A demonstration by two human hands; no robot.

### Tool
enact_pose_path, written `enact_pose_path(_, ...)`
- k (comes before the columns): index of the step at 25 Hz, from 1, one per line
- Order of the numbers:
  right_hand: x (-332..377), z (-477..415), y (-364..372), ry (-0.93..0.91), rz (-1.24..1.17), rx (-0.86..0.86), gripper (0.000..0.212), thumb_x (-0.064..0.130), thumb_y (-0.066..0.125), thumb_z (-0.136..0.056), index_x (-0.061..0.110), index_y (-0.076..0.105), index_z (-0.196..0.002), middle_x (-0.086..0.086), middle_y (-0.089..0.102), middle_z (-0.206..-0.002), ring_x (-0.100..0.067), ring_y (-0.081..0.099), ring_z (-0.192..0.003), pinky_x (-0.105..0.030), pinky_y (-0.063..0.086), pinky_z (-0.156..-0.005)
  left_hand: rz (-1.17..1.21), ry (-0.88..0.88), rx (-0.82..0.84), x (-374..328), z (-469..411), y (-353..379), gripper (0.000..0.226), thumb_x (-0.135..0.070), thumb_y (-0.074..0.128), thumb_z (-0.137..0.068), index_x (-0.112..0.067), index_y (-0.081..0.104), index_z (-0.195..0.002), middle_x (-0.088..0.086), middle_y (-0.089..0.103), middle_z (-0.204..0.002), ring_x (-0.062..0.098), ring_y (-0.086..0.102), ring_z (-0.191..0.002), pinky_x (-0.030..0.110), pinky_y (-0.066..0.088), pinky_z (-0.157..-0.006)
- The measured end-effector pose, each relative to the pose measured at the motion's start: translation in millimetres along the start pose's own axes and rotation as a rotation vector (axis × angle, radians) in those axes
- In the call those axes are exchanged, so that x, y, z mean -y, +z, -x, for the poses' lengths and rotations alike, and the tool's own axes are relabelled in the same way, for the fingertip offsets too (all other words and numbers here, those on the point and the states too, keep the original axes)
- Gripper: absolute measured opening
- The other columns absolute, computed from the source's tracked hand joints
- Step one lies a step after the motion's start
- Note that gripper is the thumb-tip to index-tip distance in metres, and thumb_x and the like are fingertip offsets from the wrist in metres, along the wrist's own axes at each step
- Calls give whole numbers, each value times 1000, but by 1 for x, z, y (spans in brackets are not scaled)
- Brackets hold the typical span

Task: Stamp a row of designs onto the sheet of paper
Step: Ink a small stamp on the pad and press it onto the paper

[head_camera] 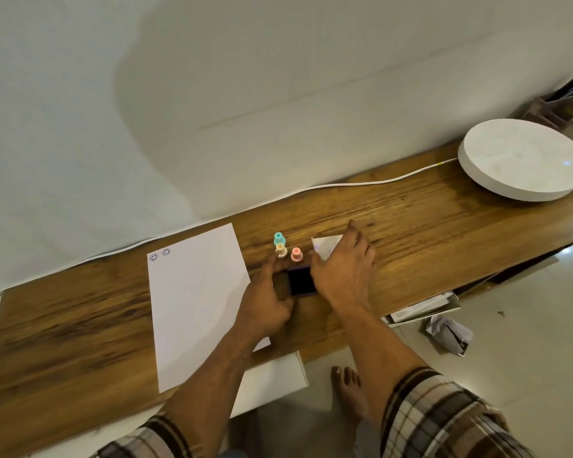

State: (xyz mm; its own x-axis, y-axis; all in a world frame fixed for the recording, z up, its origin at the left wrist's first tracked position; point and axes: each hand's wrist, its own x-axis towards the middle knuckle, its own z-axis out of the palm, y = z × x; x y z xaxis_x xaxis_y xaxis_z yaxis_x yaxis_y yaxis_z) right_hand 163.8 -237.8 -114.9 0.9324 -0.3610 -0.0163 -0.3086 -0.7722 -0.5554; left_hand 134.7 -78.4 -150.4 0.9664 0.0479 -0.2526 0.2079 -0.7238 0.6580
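Observation:
A white sheet of paper (196,302) lies on the wooden table (80,319), with two round face stamps printed at its top left corner (159,254). A small square ink pad (301,281) with a dark surface sits just right of the sheet. My left hand (267,299) grips its left side and my right hand (343,269) rests on its right side. Behind the pad stand three small stamps: a teal one (279,239), a cream one (281,250) and a pink one (296,254). A small white piece (326,246), perhaps the pad's lid, lies partly under my right fingers.
A round white disc (523,160) sits at the table's far right, with a brown organiser (563,109) behind it. A white cable (361,184) runs along the wall edge. Papers (424,309) and a crumpled sheet (447,335) lie below the table on the right.

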Motion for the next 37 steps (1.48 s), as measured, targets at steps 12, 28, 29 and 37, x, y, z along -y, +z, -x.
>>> enact_pose_path(12, -19, -24, 5, 42, 73, 50, 92, 58, 65, -95, 17, 18, -163, -18, 32, -166, -40, 29, -152, -63, 30, -120, 74, -113, -209, -19, -40, -13, 53, -20, 79, -88, -25, 61, -137, -2, 68, -132, 17, 68, -108, 29, 55, -91)
enact_pose_path(28, 22, -8, 0, -116, -529, 295, 34, 41, 78, -94, 28, 76, -126, 8, 77, -118, -10, 70, -102, -36, 62, -89, 94, 80, -353, -46, -26, -27, 36, -29, 77, -89, -21, 72, -123, -1, 73, -119, 13, 69, -97, 9, 45, -75)
enact_pose_path(29, 22, -8, 0, -66, -583, 320, 33, 40, 80, -92, 27, 78, -123, 9, 79, -115, -9, 71, -102, -37, 62, -91, 96, 91, -353, -47, -22, -28, 36, -28, 78, -89, -22, 72, -123, -1, 72, -120, 13, 69, -98, 11, 49, -77)
enact_pose_path(37, 18, -2, -4, 241, -1021, 415, 24, 35, 86, -87, 25, 81, -108, 2, 81, -110, -26, 74, -111, -48, 60, -98, 263, 67, -317, -47, -6, -31, 37, -28, 77, -90, -30, 70, -126, -12, 75, -120, -6, 67, -94, 5, 49, -79)
